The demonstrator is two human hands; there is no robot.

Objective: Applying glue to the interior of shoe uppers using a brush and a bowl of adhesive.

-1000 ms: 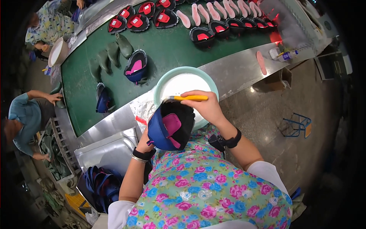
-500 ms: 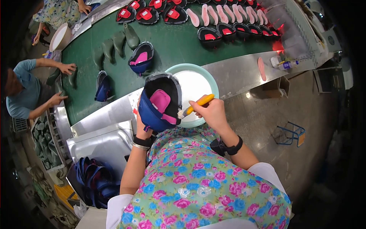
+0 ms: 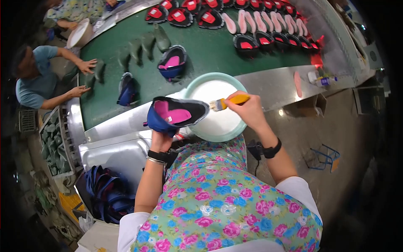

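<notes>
My left hand [image 3: 160,142] is closed around the underside of a blue shoe upper [image 3: 158,122] with a pink inside and a black and grey rim. The upper lies sideways, its open bottom facing up and its toe pointing right. In my right hand [image 3: 250,111] is a paintbrush [image 3: 239,99] with a yellow handle, pinched between the fingers. Its pale bristles are at the toe edge of the upper, seeming to touch it. Below both is a pale green basin [image 3: 243,125] of white liquid.
Two more blue uppers [image 3: 172,63] stand on the green table [image 3: 210,54]. Dark green shoe lasts [image 3: 161,38] lie near a co-worker [image 3: 40,75] at left. Red-lined uppers [image 3: 210,19] and pink insoles [image 3: 257,22] fill the back. A pile of blue uppers [image 3: 107,193] sits lower left.
The upper has turned so that its toe points right instead of away from me. My right hand and the brush have moved up and right, from its side edge to its toe.
</notes>
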